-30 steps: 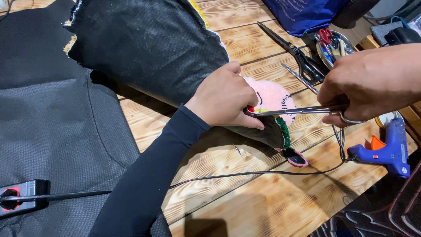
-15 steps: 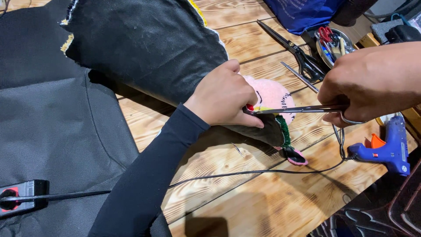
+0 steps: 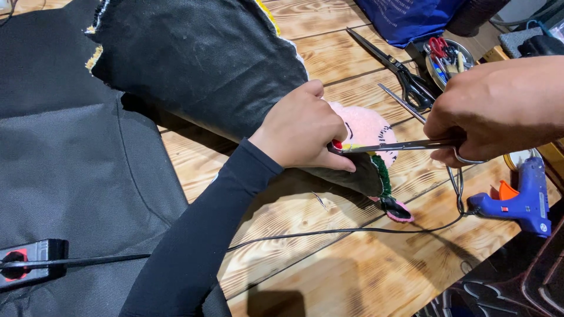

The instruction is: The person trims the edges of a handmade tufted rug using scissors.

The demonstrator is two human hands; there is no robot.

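My left hand [image 3: 302, 130], in a black sleeve, pinches the folded edge of a tufted rug piece [image 3: 365, 132] with a pink, green and red pile and a black backing [image 3: 200, 58]. My right hand [image 3: 496, 108] grips slim silver scissors [image 3: 399, 145] by the handle loops. Their blades point left and meet the rug edge right at my left fingertips, beside a red patch.
Large black-handled shears [image 3: 399, 70] and a thin metal tool lie on the wooden table [image 3: 329, 264]. A round tin [image 3: 446, 58] with small tools sits far right. A blue glue gun [image 3: 523, 199] with black cord lies at the right edge. Black fabric [image 3: 64, 176] and a power strip [image 3: 26, 261] are left.
Almost nothing differs; the scissors and both hands shifted only slightly at the same spot on the rug edge.
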